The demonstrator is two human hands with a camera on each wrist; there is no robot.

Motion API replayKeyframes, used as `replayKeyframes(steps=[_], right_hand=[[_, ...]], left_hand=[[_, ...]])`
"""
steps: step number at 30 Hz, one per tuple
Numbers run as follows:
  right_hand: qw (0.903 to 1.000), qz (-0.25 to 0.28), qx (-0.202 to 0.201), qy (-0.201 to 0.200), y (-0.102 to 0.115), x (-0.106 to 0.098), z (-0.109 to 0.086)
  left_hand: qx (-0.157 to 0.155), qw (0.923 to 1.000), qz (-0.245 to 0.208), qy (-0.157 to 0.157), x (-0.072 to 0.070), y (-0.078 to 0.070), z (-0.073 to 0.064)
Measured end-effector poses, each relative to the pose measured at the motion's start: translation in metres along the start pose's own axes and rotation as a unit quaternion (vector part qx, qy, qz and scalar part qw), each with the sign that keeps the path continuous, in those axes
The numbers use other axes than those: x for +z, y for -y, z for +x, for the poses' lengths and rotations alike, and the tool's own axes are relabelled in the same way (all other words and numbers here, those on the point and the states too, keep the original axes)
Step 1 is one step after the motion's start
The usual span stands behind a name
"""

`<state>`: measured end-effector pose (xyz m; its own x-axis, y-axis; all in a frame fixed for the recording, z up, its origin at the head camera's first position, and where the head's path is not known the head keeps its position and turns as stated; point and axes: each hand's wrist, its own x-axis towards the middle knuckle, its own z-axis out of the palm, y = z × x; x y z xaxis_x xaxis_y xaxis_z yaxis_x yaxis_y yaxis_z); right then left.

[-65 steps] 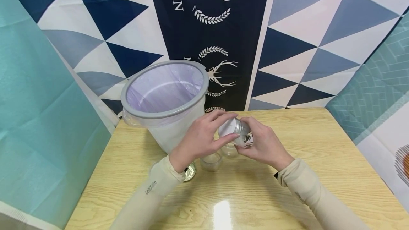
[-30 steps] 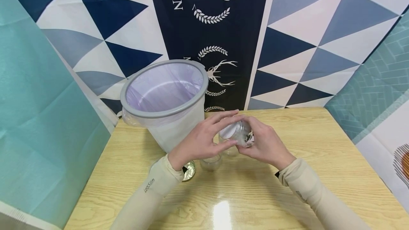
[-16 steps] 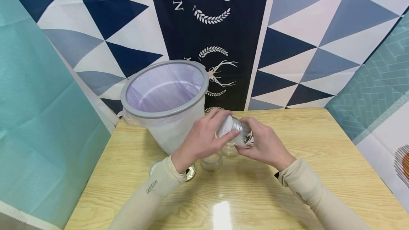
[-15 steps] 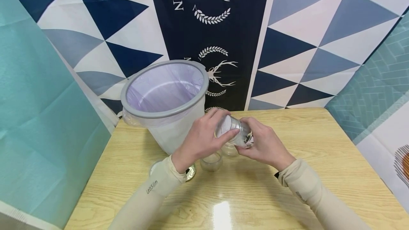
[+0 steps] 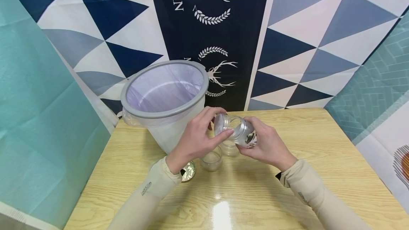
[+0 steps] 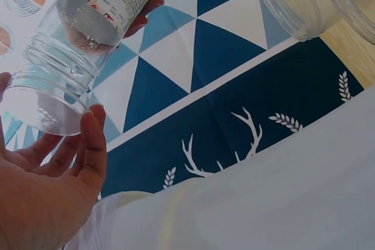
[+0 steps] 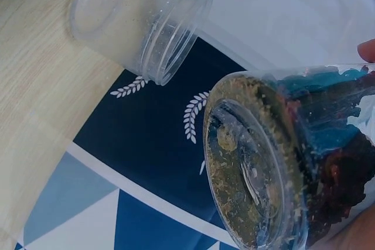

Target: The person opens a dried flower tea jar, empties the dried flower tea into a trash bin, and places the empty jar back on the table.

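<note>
My left hand grips a clear screw lid with a white liner between thumb and fingers. My right hand is wrapped around a clear plastic jar with a printed label, tilted with its threaded mouth toward the lid. In the head view a small gap shows between lid and jar mouth. The left wrist view has the lid just off the neck of the jar. Fine dry flakes cling inside the jar base in the right wrist view.
Two clear jars, a nearer jar and a farther jar, stand below the hands. A shiny gold disc lies partly under the left sleeve. Behind the left arm stands a lined bin. Patterned cloth backs the wooden table.
The lid was on the jar's mouth while the left hand turned back and forth. It has now come away from the mouth to the left. The right hand has barely moved.
</note>
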<state>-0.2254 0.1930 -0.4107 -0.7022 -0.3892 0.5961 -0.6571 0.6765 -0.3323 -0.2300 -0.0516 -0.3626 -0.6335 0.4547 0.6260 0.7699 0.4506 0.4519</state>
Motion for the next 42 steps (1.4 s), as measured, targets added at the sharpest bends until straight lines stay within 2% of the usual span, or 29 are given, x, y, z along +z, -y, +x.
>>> replayKeyframes(steps=[3,6,10,13,16,20,23,30,33,35,38,42], right_hand=[[1.0000,-0.001,0.001,-0.005,0.000,-0.001,0.000],[1.0000,0.002,-0.002,-0.009,0.001,-0.001,0.001],[0.9998,0.002,-0.012,-0.019,0.001,-0.001,0.002],[0.9995,0.002,-0.013,-0.028,0.000,-0.003,0.003],[0.9993,0.005,-0.008,-0.035,0.000,-0.006,0.003],[0.9991,0.009,-0.002,-0.041,-0.001,-0.008,0.004],[0.9990,0.013,0.004,-0.043,-0.001,-0.010,0.004],[0.9982,0.021,0.011,-0.054,-0.001,-0.013,0.005],[0.9977,0.024,0.013,-0.061,0.000,-0.015,0.006],[0.9975,0.028,0.015,-0.064,0.000,-0.015,0.006],[0.9974,0.033,0.016,-0.062,0.001,-0.015,0.006],[0.9971,0.040,0.018,-0.062,0.001,-0.015,0.007]], left_hand=[[0.019,0.9998,-0.005,-0.005,-0.003,0.004,-0.007],[0.038,0.9992,-0.007,-0.008,-0.008,0.010,-0.020],[0.052,0.9986,0.000,-0.003,-0.018,0.020,-0.046],[0.039,0.9992,0.001,0.009,-0.027,0.027,-0.068],[0.017,0.9997,-0.001,0.015,-0.038,0.033,-0.090],[-0.014,0.9992,0.036,0.011,-0.052,0.042,-0.117],[-0.044,0.9973,0.060,-0.004,-0.064,0.052,-0.133],[-0.105,0.9904,0.073,-0.053,-0.092,0.080,-0.164],[-0.142,0.9833,0.089,-0.071,-0.101,0.094,-0.176],[-0.176,0.9761,0.105,-0.072,-0.106,0.103,-0.183],[-0.227,0.9639,0.127,-0.055,-0.111,0.118,-0.192],[-0.286,0.9495,0.130,-0.010,-0.113,0.134,-0.203]])
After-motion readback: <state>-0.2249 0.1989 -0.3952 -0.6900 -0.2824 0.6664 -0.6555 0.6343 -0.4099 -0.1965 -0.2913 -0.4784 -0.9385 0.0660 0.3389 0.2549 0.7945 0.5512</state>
